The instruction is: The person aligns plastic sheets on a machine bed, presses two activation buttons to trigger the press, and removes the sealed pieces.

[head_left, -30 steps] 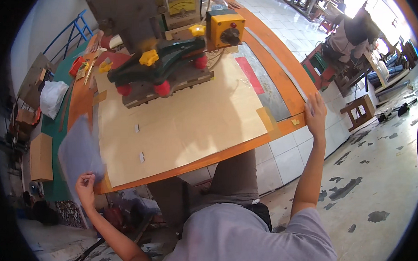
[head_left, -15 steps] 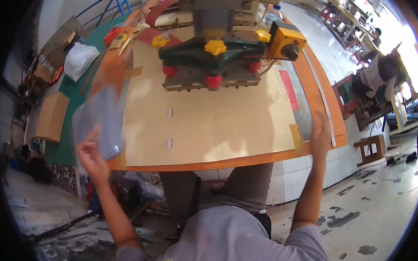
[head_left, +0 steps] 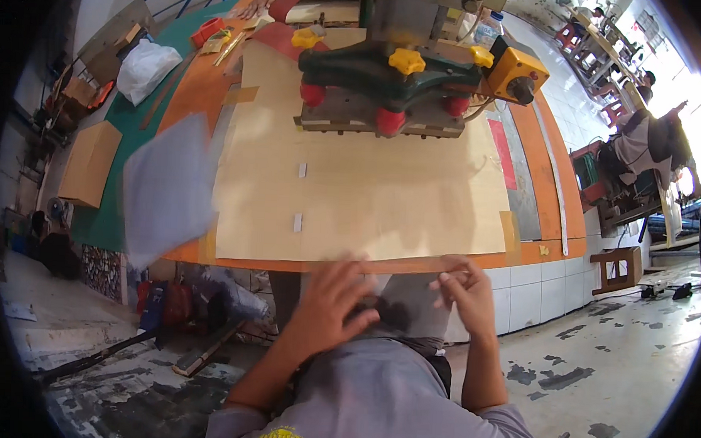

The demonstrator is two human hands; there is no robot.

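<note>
Left hand (head_left: 328,307): lower centre of the frame, blurred, at the near edge of the orange bench (head_left: 550,203); fingers spread wide.
Right hand (head_left: 467,296): right of lower centre, same edge; fingers bent, thumb close by; cannot tell whether they hold anything.
Tan sheet (head_left: 382,197): centre of the frame, flat on the bench, just beyond both hands.
White tabs (head_left: 302,169): two, on the sheet's left part.
Translucent sheet (head_left: 170,186): left of the frame, blurred.
Press (head_left: 390,70): upper centre; yellow knobs, red feet.
</note>
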